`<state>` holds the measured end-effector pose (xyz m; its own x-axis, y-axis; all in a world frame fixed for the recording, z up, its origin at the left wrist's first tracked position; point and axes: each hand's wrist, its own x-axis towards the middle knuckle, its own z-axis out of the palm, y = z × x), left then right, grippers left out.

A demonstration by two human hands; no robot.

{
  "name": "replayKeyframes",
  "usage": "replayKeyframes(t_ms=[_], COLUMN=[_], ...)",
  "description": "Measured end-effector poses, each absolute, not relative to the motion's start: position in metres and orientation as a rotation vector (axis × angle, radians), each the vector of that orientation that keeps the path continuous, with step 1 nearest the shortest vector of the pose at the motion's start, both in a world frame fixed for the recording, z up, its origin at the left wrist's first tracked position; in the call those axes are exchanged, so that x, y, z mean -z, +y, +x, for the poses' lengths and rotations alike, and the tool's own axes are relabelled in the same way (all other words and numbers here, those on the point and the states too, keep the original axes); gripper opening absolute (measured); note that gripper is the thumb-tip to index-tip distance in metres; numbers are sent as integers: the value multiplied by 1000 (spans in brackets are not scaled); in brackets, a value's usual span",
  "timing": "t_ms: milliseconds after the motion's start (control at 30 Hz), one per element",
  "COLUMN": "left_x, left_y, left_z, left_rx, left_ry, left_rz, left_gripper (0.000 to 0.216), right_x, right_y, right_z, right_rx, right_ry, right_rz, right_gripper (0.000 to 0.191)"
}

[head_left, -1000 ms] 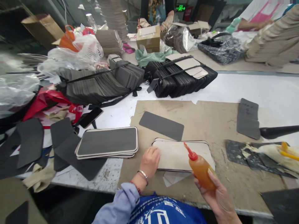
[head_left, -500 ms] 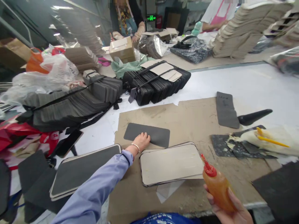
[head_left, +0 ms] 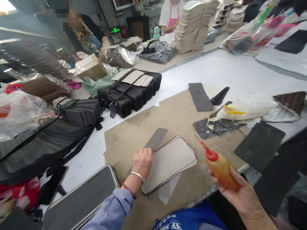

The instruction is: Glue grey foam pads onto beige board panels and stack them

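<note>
My left hand [head_left: 142, 164], with a silver bangle on the wrist, is closed on a thin dark grey panel [head_left: 157, 139]. Part of the panel is hidden behind the hand. Just right of it lies a small stack of pale, dark-edged boards [head_left: 171, 159], rounded at the corners. My right hand [head_left: 241, 195] grips an amber squeeze bottle [head_left: 222, 169] with a red nozzle, tilted up to the left beside those boards. Left of my left forearm sits another stack of panels [head_left: 83, 198], dark grey on top with a pale border.
Brown cardboard [head_left: 134, 127] covers the work surface. Strapped black panels [head_left: 129, 92] and grey panels [head_left: 79, 111] stand behind and left. At right are a black-handled tool [head_left: 220, 96], a white bag [head_left: 249, 107] with yellow sticks, and dark sheets [head_left: 260, 145]. Two people are across the table.
The view has swung to the right. My left hand has closed on the grey panel and turned it slantwise beside the pale boards. The bottle stays in my right hand.
</note>
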<state>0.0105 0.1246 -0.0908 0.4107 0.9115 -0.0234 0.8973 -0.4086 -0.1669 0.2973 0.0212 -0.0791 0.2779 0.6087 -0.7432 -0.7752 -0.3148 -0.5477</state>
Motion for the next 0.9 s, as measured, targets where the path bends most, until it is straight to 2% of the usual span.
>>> replayKeyframes(t_ms=[233,500,900], left_x=[122,147,152], left_y=[83,71,63], left_z=[54,54,55], left_rx=[118,138,102], left_ry=[-1275,-1135,-1069], left_rz=[-2661,-2690,-2653], left_gripper=[32,34,34], right_x=[74,84,121], right_y=[22,24,40], right_z=[309,326,340], right_rx=[-1427,-1517,-1633], right_ry=[219,178,149], right_rz=[-1214,-1157,-1021], right_gripper=[47,39,36])
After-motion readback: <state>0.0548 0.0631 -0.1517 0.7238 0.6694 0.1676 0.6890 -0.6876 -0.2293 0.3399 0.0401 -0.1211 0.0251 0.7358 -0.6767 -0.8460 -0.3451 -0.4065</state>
